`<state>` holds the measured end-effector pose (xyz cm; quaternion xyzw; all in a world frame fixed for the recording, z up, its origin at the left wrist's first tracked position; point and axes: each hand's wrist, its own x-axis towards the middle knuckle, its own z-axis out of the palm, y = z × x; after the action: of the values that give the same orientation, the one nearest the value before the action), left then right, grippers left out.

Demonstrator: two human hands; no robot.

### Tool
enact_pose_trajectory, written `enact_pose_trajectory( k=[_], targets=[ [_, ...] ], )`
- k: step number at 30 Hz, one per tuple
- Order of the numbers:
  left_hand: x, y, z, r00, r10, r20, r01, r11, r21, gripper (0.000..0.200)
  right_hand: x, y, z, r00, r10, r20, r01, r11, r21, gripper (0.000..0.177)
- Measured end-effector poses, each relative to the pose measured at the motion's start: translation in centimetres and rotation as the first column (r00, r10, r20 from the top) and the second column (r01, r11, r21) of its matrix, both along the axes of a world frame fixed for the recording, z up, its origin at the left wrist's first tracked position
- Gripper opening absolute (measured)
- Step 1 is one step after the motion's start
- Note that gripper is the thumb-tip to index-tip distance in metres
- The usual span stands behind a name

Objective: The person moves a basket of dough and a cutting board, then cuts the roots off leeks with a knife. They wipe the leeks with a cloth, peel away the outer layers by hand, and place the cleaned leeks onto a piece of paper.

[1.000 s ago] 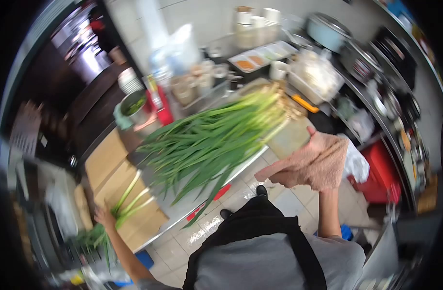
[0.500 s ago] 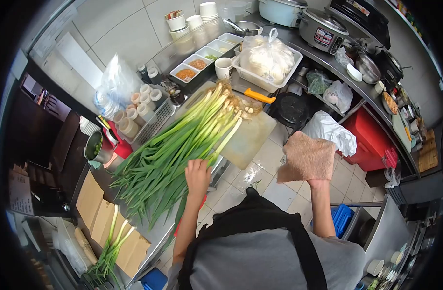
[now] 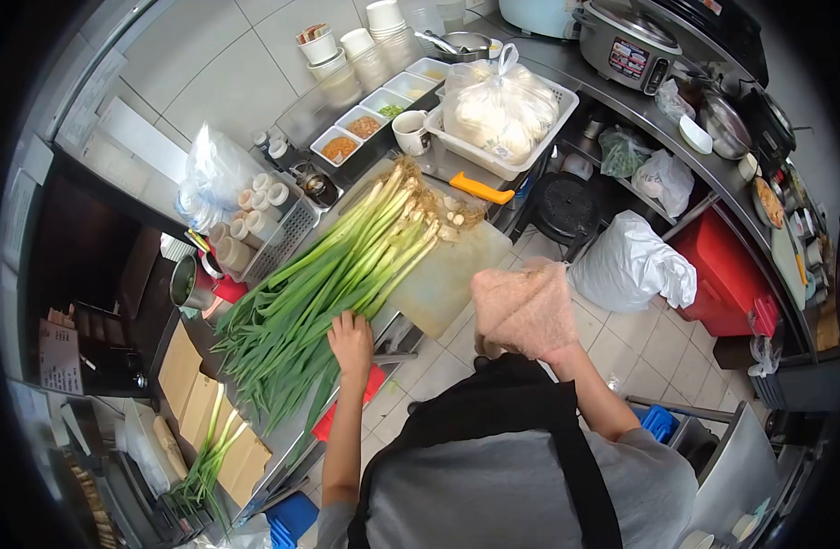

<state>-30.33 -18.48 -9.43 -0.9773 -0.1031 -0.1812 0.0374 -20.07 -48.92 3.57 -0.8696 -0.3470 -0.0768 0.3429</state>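
A large heap of green onions (image 3: 310, 284) lies across the counter, its roots on a pale cutting board (image 3: 445, 284). My left hand (image 3: 350, 342) rests on the lower edge of the leaves, fingers slightly apart and not wrapped round anything. A pinkish cloth (image 3: 526, 309) hangs over my right hand (image 3: 559, 353), hiding most of its fingers; the hand holds the cloth in front of my body. Just past the roots lies an orange-handled knife (image 3: 481, 188), its blade partly hidden.
Behind the board stand a white basket (image 3: 566, 102) with a bagged load, a mug (image 3: 411, 134) and topping trays (image 3: 360, 123). A perforated basket of bottles (image 3: 287, 240) is at the left. Cardboard (image 3: 186, 384) bears a few more onions. A white bag (image 3: 626, 265) sits right.
My right hand has moved left with the cloth, closer to the board and my body. My left hand has shifted slightly left and down along the leaves. The camera view has shifted a little.
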Motion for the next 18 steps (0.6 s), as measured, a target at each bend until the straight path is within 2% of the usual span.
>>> enact_pose_trajectory(
  k=[1,2,4,6,7,9,11,12,14,16,18],
  targets=[
    [0.0,0.5,-0.2,1.0,-0.014,0.02,0.014,1.0,0.007,0.023,0.3,0.3,0.2,0.999,0.033,0.008,-0.033,0.999,-0.003,0.027],
    [0.0,0.8,0.2,1.0,-0.006,0.022,0.007,0.996,-0.084,0.02,0.5,0.7,1.0,0.998,0.066,0.016,-0.066,0.998,-0.006,0.026],
    [-0.2,1.2,1.5,1.0,0.018,0.022,-0.011,0.963,-0.268,0.017,0.5,1.3,3.3,0.992,0.113,-0.055,-0.124,0.956,-0.265,0.025],
    [-0.6,0.7,4.7,0.988,0.115,-0.101,-0.146,0.908,-0.393,0.017,0.5,2.1,4.5,0.991,0.127,-0.047,-0.135,0.87,-0.474,0.029],
    [-0.8,0.7,5.8,0.974,0.16,-0.161,-0.216,0.868,-0.446,0.018,0.5,2.4,4.9,0.989,0.141,-0.043,-0.142,0.836,-0.53,0.03],
    [-1.6,2.8,6.3,0.985,0.09,-0.15,-0.159,0.816,-0.556,0.022,0.5,3.1,5.5,0.982,0.181,-0.06,-0.18,0.776,-0.605,0.029],
    [-1.8,3.8,7.8,0.992,0.002,-0.127,-0.089,0.725,-0.683,0.023,0.4,3.7,5.9,0.968,0.233,-0.09,-0.238,0.75,-0.617,0.025],
    [-1.9,4.1,8.7,0.994,-0.069,-0.09,-0.026,0.631,-0.776,0.02,0.2,4.1,6.1,0.96,0.262,-0.099,-0.266,0.747,-0.609,0.024],
    [-1.7,2.9,12.2,0.988,-0.121,-0.091,-0.031,0.423,-0.906,0.015,-0.1,5.1,5.7,0.943,0.322,-0.086,-0.316,0.783,-0.536,0.023],
    [-1.1,1.2,14.7,0.986,-0.162,-0.026,0.005,0.19,-0.982,0.008,0.0,7.0,3.8,0.925,0.378,-0.029,-0.358,0.845,-0.397,0.023],
    [-0.2,-0.7,16.3,0.968,-0.249,-0.021,0.003,0.096,-0.995,0.008,-0.3,8.8,3.1,0.934,0.337,0.117,-0.323,0.938,-0.126,0.018]
  ],
)
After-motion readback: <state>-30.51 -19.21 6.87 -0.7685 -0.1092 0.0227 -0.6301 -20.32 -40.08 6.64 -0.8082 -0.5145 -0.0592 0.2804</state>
